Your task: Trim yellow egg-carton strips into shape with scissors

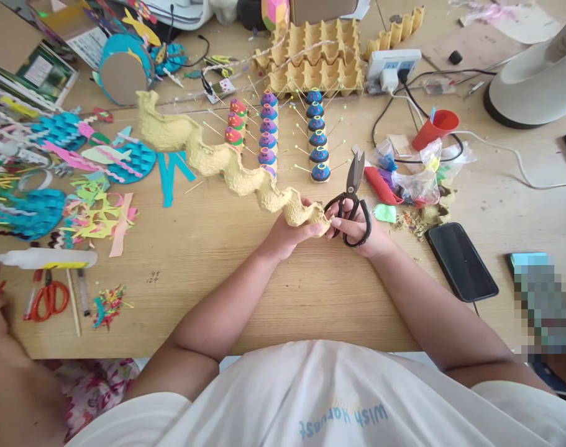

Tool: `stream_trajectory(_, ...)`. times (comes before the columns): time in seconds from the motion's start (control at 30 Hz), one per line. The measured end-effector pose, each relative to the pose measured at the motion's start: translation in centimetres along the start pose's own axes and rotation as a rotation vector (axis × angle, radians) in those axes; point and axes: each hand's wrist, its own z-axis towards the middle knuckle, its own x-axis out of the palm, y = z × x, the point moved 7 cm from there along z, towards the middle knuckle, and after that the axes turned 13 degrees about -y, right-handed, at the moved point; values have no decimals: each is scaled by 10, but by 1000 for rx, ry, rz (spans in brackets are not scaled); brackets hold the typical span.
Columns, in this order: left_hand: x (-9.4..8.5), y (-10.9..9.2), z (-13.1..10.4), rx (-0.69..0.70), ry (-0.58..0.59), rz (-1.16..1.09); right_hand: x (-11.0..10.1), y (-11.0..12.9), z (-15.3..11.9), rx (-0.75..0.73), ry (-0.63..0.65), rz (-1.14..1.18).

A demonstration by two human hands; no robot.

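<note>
A long wavy strip of egg carton (pixel 238 167), tan and rough, stretches up and left from my left hand (pixel 287 234). That hand grips the strip near its lower right end. In my right hand (pixel 355 226) is a pair of black-handled scissors (pixel 355 177), blades pointing up and away from me. My right fingertips also reach the tip of the strip. Beyond the strip stand painted caterpillars made of carton cups: a blue one (pixel 317 136), a purple one (pixel 268 133) and a red one (pixel 236 121), with thin sticks poking out of their sides.
Egg trays (pixel 315 59) lie at the back beside a power strip (pixel 394 61). A red cup (pixel 435 129), plastic bags and a phone (pixel 462 262) are on the right. Paper scraps (pixel 96 211), orange scissors (pixel 50 300) and another person's hand holding a glue bottle (pixel 45 257) are left.
</note>
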Motion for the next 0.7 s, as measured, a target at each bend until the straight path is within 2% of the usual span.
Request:
stream_trajectory(0.27, -1, 0, -1, 64, 30, -23, -3, 1, -1, 10, -22, 83)
stream_trajectory(0.47, -4, -1, -5, 91, -84, -44, -3, -3, -1, 66, -37, 63)
stream_trajectory(0.7, -5, 6, -2, 57, -88, -17, -5, 0, -1, 31, 3, -90)
